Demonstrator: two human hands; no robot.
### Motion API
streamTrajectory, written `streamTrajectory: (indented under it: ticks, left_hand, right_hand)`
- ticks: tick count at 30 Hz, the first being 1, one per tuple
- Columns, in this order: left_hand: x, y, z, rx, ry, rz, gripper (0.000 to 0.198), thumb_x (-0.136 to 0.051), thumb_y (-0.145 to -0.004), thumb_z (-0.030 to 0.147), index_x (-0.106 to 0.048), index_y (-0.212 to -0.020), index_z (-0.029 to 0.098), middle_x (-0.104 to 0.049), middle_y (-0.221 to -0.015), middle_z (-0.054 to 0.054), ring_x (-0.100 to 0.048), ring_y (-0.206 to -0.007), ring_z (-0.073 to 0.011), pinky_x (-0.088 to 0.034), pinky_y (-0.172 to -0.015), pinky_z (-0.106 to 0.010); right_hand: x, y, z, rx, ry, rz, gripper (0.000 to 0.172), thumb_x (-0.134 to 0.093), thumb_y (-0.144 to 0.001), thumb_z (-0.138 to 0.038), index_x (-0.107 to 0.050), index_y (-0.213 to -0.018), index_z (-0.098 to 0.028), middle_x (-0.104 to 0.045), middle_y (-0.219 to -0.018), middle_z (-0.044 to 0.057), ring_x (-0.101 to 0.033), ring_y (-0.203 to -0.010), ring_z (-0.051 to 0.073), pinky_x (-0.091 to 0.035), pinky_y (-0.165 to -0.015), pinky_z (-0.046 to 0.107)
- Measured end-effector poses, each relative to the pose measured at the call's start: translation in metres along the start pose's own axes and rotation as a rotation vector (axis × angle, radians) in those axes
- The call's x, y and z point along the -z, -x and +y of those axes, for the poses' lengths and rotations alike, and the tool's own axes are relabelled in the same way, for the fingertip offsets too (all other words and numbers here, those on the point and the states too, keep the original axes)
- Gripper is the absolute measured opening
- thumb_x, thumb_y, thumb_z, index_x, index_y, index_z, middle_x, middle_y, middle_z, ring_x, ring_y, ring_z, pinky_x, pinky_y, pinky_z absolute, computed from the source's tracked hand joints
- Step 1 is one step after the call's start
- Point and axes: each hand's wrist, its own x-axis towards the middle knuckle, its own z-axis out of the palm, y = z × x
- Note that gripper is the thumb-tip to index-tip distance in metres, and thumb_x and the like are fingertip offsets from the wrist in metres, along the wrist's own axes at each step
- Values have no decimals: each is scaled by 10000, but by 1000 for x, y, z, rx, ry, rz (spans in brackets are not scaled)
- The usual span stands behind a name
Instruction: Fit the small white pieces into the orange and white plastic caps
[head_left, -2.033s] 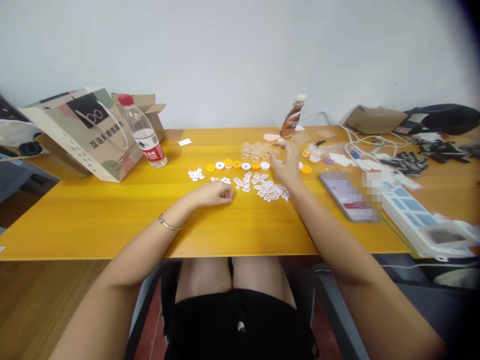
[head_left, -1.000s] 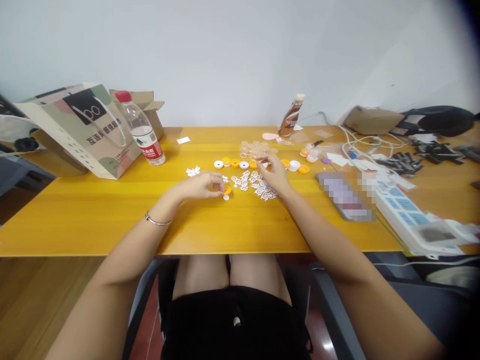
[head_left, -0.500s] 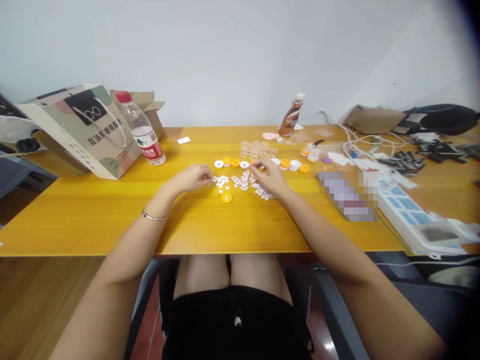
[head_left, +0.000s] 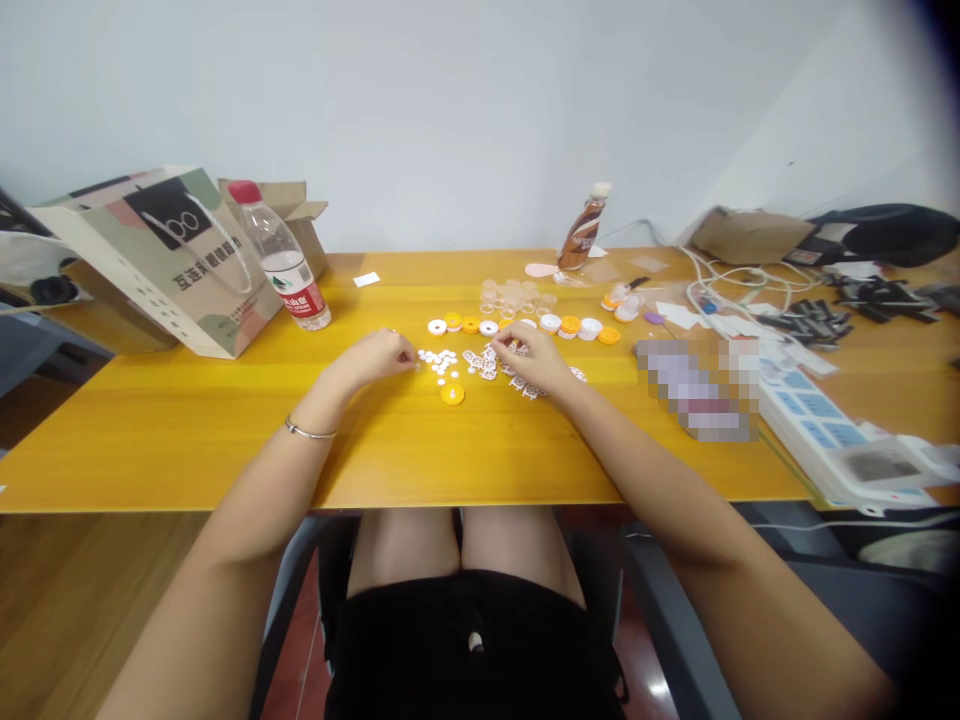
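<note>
My left hand (head_left: 384, 356) is closed in a pinch just left of a scatter of small white discs (head_left: 442, 360); whatever its fingertips hold is too small to make out. Over a pile of white ship's-wheel-shaped pieces (head_left: 531, 388), my right hand (head_left: 531, 360) has thumb and fingers drawn together, and what lies between them I cannot make out. A yellow round piece (head_left: 452, 395) with a white centre lies in front of the discs. Behind the hands runs a row of white and orange round caps (head_left: 550, 323). Clear small cups (head_left: 516, 296) cluster behind that row.
A water bottle (head_left: 295, 285) and paper bag (head_left: 202, 270) stand at left. At the back is a brown drink bottle (head_left: 581, 238). Right lie a blurred-out phone (head_left: 694, 392), a power strip (head_left: 814, 420), white cables (head_left: 780, 280) and black pieces (head_left: 806, 325).
My left hand has shifted slightly left, away from the discs. My right hand has come slightly down and toward me from the cap row, its fingertips now closer together.
</note>
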Motion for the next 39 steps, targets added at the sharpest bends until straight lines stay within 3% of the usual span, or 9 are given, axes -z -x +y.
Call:
streamTrajectory:
  ticks: [3,12,18,28,34,39]
  left_hand:
    - [-2,-1,1,0,-116,-20,194,-536,-737,207,-728,-762,199,-719,-791,-58,-591,-667,-151,-360,-604,-245]
    - [-3,-1,9,18,-217,-24,197,-516,-758,206,-713,-761,204,-704,-789,-66,-578,-669,-162,-319,-567,-253]
    - [-2,-1,16,65,-242,-25,191,-514,-751,220,-699,-792,201,-693,-828,-71,-572,-682,-170,-314,-557,-257]
    - [-1,2,20,-1,-78,38,100,-538,-708,194,-631,-734,169,-652,-747,-43,-548,-641,-143,-371,-600,-252]
    - [-6,3,42,-146,217,-49,89,-586,-707,206,-625,-751,140,-647,-702,-20,-550,-620,-113,-396,-603,-217]
    - [-16,1,51,-214,311,-63,103,-594,-751,231,-610,-743,131,-650,-711,-22,-558,-636,-110,-400,-618,-214]
  right_hand:
    - [0,1,-3,-9,-4,-17,108,-548,-801,-272,-602,-733,-208,-644,-783,32,-578,-746,174,-461,-739,342]
    - [-2,1,1,-15,-2,-32,104,-553,-802,-277,-618,-755,-212,-649,-788,30,-583,-746,174,-467,-738,344]
    - [-2,3,-10,-6,-11,-49,115,-547,-806,-276,-606,-735,-207,-648,-776,33,-575,-725,169,-463,-719,331]
    - [-2,6,-22,31,-30,-136,149,-531,-831,-301,-610,-750,-204,-642,-788,39,-579,-750,173,-464,-723,329]
    - [-14,14,-31,144,-101,-313,120,-575,-813,-314,-625,-863,-217,-668,-869,40,-609,-805,183,-473,-767,342]
    - [-25,18,-37,152,-109,-360,294,-695,-719,-340,-552,-948,-223,-644,-966,63,-602,-895,215,-481,-819,381]
